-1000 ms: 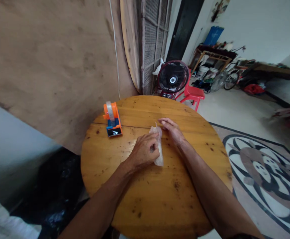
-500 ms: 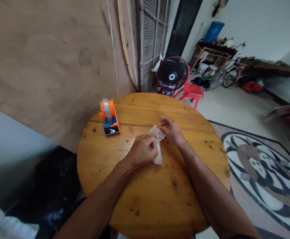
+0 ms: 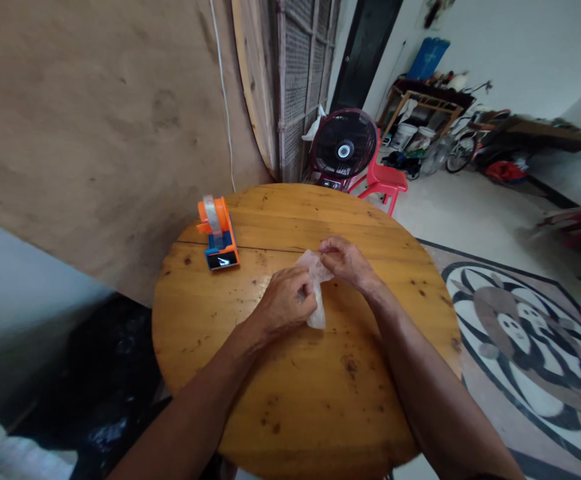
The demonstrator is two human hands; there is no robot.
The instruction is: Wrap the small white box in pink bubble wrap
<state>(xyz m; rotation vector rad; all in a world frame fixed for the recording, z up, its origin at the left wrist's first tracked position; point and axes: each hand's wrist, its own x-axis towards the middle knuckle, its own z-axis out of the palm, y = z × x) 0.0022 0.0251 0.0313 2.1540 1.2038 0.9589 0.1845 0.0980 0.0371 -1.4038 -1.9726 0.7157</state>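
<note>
A thin, whitish, see-through sheet point(image 3: 317, 313), like crumpled plastic film or bubble wrap, lies over the middle of the round wooden table point(image 3: 290, 413). My left hand point(image 3: 289, 295) is closed on its left side, thumb and forefinger curled together. On the sheet's upper right part, my right hand point(image 3: 344, 260) pinches an edge with its fingertips. Whether anything is wrapped inside the sheet is hidden. At the table's far left stands an orange and blue tape dispenser point(image 3: 223, 233) with a roll of clear tape, apart from both hands.
Beyond the table stand a black-faced fan point(image 3: 344, 150) and a red plastic chair point(image 3: 389, 179). A brown board point(image 3: 95, 120) rises along the left side. Black plastic bags point(image 3: 105, 360) lie below at the left. A panda-patterned floor design point(image 3: 535, 340) is at the right.
My right hand's fingers have closed from a looser, spread pose into a pinch at the sheet's edge. My left hand stays nearly in place on it. The view has shifted slightly.
</note>
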